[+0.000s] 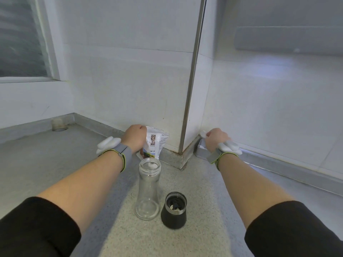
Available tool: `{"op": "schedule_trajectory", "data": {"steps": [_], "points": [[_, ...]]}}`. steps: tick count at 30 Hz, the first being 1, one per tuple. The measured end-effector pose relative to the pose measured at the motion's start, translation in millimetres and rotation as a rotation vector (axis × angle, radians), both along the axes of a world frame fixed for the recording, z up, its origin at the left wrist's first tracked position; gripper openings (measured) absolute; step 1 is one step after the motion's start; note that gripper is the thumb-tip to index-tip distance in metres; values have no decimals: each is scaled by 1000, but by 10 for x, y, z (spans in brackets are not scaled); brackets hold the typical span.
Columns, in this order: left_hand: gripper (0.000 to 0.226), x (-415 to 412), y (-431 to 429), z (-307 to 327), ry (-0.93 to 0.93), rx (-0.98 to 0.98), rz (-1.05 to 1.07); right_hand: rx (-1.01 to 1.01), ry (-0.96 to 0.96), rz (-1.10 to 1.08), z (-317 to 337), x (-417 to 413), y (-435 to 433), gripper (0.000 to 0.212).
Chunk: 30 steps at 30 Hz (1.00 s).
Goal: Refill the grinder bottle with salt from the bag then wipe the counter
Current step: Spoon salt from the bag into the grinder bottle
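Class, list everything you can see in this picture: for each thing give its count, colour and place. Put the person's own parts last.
salt bag: one, white printed, upright by the wall corner
grinder bottle: one, clear glass, open, centre of counter
grinder cap: one, black, right of the bottle
tin: one, grey, right of the corner
cloth: one, white, over the tin
counter: one, speckled grey
left hand: one, gripping the bag
right hand: one, gripping the cloth

A single head-worn wide-angle view looks forward and down along both forearms onto the worktop (118,229), close above it, facing the wall corner at its far edge.
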State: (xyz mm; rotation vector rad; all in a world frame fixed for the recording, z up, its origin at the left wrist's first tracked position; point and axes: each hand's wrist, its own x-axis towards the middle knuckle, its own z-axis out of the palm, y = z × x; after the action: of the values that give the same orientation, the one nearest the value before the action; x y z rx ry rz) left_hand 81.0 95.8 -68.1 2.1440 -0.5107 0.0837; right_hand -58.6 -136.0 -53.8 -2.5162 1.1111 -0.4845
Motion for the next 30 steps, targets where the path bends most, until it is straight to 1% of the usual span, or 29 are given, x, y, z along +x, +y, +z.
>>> {"op": "schedule_trajectory", "data": {"steps": [2,3,5,7,10,13,15,17,19,21,24,28,30], "points": [[37,-13,56,14,28,-41,6,-15,-36,10,32,-43,78,21],[36,-50,111,40,44,-55,14,-11,-57,11,48,-74,136,24],[35,-96,195,90,78,-108,22,36,-93,3,83,-121,254,34],[36,-182,340,173,110,-180,39,87,-114,37,147,-212,398,36],[36,-300,563,247,165,-268,25,171,-205,117,166,-318,604,32],[26,-470,829,290,205,-299,-2,262,-346,210,181,-459,850,26],[23,-526,928,272,222,-336,-13,265,-395,291,218,-533,979,25],[27,-608,1027,255,244,-365,-21,242,-366,378,282,-632,1122,20],[32,-727,1130,247,258,-379,-35,267,-319,439,361,-732,1277,28],[34,-866,1225,261,261,-385,-44,280,-276,437,448,-816,1444,37],[30,-998,1327,305,260,-392,-86,254,-246,473,610,-830,1636,46],[25,-1154,1538,406,248,-359,-128,241,-206,646,792,-780,1932,59],[21,-1234,1673,481,238,-360,-139,248,-170,728,849,-707,2123,61]]}}
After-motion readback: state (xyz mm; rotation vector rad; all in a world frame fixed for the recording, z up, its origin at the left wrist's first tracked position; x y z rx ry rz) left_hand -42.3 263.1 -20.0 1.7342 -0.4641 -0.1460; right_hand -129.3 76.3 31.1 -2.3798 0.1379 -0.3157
